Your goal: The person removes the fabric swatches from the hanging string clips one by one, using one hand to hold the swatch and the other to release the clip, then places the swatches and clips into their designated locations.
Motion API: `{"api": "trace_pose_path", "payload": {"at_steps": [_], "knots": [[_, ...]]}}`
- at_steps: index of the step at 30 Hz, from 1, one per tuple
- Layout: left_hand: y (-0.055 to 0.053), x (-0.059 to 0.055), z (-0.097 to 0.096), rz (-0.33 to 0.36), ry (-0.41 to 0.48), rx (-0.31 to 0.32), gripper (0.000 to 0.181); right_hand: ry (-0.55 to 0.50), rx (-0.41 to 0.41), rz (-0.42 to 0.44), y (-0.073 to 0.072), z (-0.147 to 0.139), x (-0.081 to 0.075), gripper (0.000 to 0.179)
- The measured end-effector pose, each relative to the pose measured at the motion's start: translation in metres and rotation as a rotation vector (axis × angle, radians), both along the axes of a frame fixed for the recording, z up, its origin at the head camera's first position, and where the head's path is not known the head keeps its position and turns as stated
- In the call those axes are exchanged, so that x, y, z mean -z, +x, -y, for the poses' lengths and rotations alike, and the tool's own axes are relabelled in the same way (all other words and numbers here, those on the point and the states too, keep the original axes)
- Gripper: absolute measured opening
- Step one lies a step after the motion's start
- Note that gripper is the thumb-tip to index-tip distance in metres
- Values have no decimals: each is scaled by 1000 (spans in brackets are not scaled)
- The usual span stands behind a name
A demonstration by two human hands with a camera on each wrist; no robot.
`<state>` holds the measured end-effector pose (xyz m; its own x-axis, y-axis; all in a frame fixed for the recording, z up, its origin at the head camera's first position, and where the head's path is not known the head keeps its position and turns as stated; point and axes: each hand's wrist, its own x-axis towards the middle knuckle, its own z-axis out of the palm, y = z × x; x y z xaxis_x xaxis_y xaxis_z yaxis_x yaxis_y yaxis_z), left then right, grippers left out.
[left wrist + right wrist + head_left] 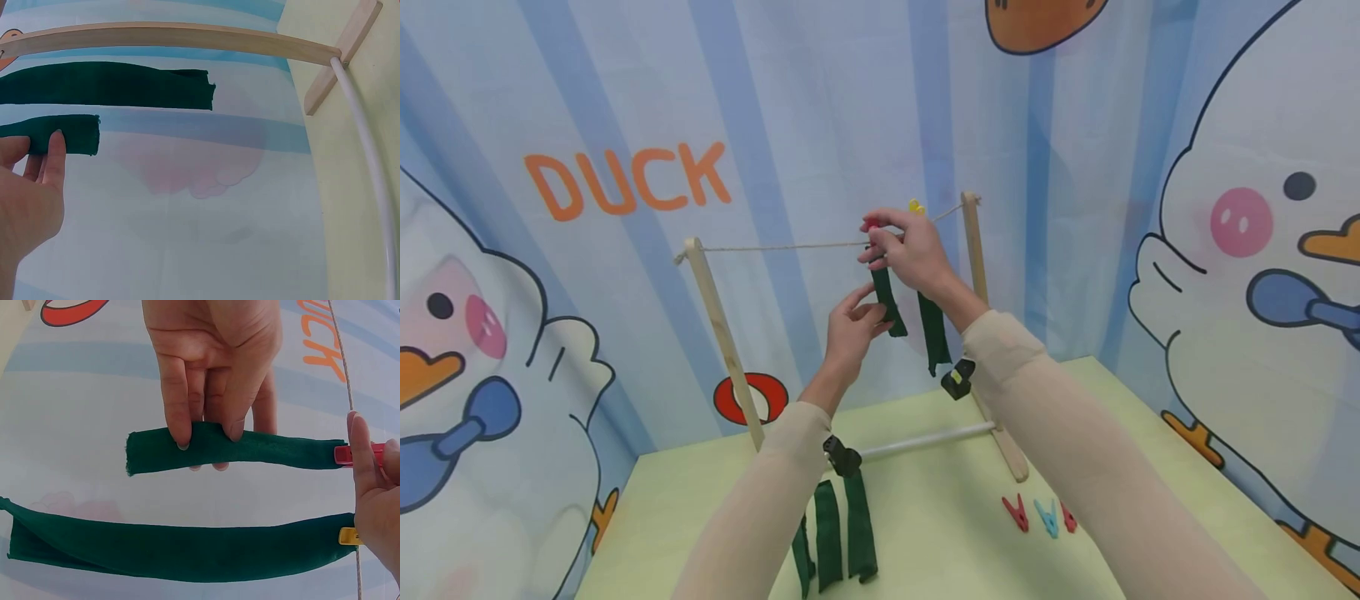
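A string (790, 247) runs between two wooden posts (722, 333) of a small rack. My right hand (883, 240) pinches a red clothespin (871, 225) on the string, which clamps the top of a short green cloth strip (889, 307). My left hand (867, 315) pinches that strip near its lower end; in the right wrist view the left hand's thumb and fingers (181, 434) wrap the green strip (281, 450) beside the red clothespin (342, 454). Next to it hangs a longer green strip (934, 333) from a yellow clothespin (916, 207).
Several green strips (835, 533) lie on the yellow-green table (940, 533) near its front. Two red clothespins (1017, 511) and a blue one (1047, 517) lie by the right post's foot. A white rod (925, 440) joins the posts; a duck curtain hangs behind.
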<state>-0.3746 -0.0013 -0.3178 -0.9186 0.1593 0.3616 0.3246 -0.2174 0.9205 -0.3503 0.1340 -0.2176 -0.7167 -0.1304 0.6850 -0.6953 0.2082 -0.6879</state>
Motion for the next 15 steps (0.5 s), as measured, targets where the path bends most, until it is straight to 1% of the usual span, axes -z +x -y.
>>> {"api": "trace_pose_path", "payload": {"at_steps": [6, 12, 15], "knots": [[3, -3, 0, -3, -24, 2, 43, -55, 7, 14, -1, 0, -2, 25], [2, -3, 3, -9, -38, -7, 45, -126, -4, 37, -2, 0, -4, 24], [2, -5, 6, -16, -32, -8, 46, -160, -13, 43, -2, 0, -7, 24]]}}
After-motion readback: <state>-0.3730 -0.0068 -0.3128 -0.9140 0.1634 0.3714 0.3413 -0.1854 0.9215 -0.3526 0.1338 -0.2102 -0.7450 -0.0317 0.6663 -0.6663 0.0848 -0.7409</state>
